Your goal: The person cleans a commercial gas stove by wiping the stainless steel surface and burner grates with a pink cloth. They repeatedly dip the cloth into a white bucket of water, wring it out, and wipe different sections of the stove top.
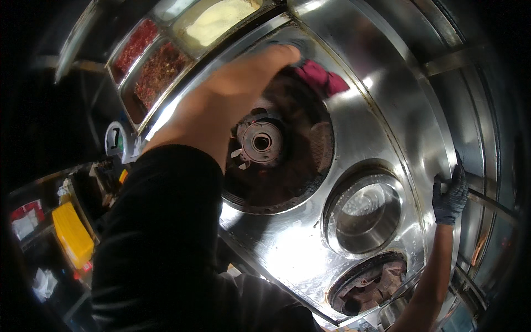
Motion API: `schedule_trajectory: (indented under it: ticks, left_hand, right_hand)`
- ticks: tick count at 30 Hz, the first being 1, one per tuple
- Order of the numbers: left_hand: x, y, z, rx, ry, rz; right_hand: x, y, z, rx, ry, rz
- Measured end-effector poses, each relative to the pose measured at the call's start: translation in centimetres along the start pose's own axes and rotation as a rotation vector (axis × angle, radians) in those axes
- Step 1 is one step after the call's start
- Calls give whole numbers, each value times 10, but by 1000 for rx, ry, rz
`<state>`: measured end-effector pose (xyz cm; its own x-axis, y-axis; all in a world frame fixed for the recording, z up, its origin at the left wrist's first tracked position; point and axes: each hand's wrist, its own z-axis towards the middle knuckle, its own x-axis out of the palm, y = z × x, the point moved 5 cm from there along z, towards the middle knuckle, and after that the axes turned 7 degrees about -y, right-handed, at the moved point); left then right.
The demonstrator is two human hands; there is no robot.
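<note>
My left arm, in a black sleeve, reaches across a steel cooking range [369, 137]. My left hand [299, 49] is blurred and looks dark-gloved past the bare wrist. A magenta cloth [323, 79] juts out from this hand onto the steel, beside the rim of a large round burner well. Below the forearm, a sooty burner [261, 142] sits in the middle of that well. My right hand [450, 197], in a dark glove, rests against the edge of the raised steel back panel [439, 157], thumb apart from the fingers.
A round steel pot [365, 216] sits sunk in the range. Nearby is a smaller burner well [369, 286]. Food pans at upper left hold red flakes [139, 43], a dark red mix [159, 74] and pale powder [220, 20]. A yellow package [72, 234] lies farther left.
</note>
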<state>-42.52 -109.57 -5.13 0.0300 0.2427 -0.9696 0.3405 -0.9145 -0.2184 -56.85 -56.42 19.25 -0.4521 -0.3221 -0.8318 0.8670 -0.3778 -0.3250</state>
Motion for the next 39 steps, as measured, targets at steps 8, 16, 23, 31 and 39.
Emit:
schedule_trajectory:
  ticks: [8, 16, 23, 31, 39]
  left_hand:
    - [-68, 56, -137, -202, -85, 114]
    - [-80, 80, -227, -307, -150, -17]
    - [-36, 134, -369, -500, 44, 87]
    - [-74, 73, -458, -767, 519, 48]
    - [-61, 119, -380, -560, -279, 220]
  right_hand:
    - [0, -8, -4, 18, 22, -34]
    - [-1, -1, -2, 13, -2, -39]
    - [5, -5, -1, 71, 51, -17]
    - [2, -9, -6, 150, 56, 5]
    - [7, -7, 1, 91, 146, -93]
